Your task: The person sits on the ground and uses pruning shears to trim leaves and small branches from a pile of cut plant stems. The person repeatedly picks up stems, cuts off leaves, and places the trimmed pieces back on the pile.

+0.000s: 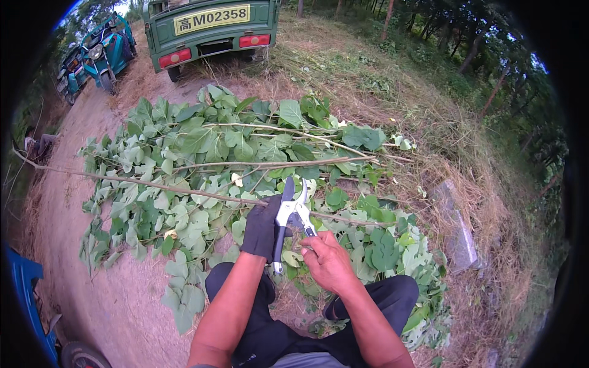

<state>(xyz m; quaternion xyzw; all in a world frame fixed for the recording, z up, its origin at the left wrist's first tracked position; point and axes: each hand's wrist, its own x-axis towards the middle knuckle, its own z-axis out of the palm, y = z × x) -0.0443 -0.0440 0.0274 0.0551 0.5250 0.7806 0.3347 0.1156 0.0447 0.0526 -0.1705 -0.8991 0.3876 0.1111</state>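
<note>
My left hand (pixel 260 230), in a dark glove, is closed around a long thin branch (pixel 153 183), which runs out to the far left. My bare right hand (pixel 328 260) grips one handle of a pair of pruning shears (pixel 286 211) with silver metal and dark grips. The shears' blades stand apart and point away from me, close beside the gloved fingers. The other handle hangs free between my hands. Cut leafy branches (pixel 202 138) lie heaped in front of me, their bare stems (pixel 307 162) pointing right. More large green leaves (pixel 383 248) lie by my right knee.
A green cargo vehicle (pixel 211 37) stands beyond the pile. Farther left is a teal three-wheeler (pixel 107 52). Part of a blue vehicle (pixel 24 288) shows at the near left. A stone block (pixel 460 236) lies in dry grass at right. Another person (pixel 40 144) sits at the far left.
</note>
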